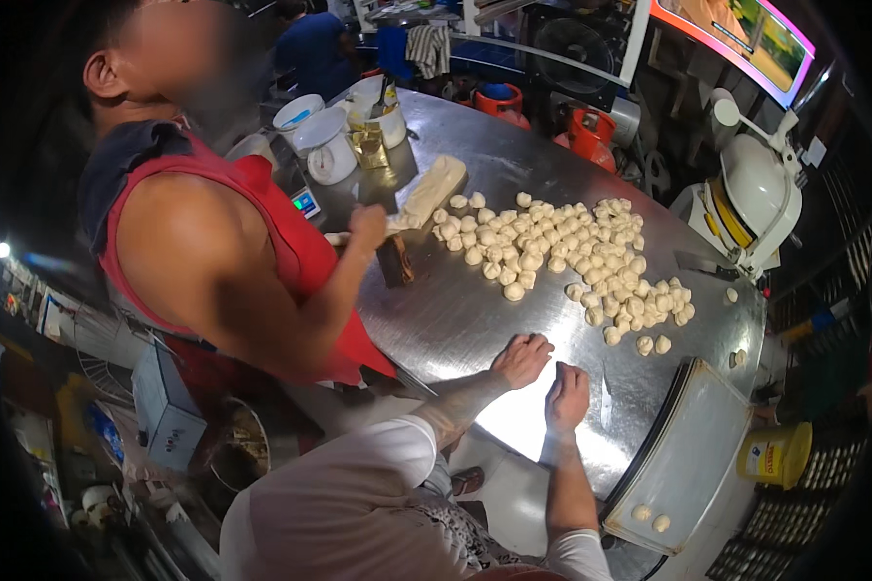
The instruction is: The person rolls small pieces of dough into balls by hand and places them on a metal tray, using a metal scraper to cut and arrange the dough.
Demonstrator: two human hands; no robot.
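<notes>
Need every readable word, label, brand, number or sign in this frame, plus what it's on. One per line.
Yellow bucket: printed label; wording not copied here.
Scale display: lit, too small to read.
Screen at upper right: small caption strip, too small to read.
Pale box at lower left: small marks, too blurred to read.
No other text I can make out clearly.

Left hand and right hand at steel table; dough balls massed beyond both; tray right of right hand, bearing two balls; co-worker left of left hand
</notes>
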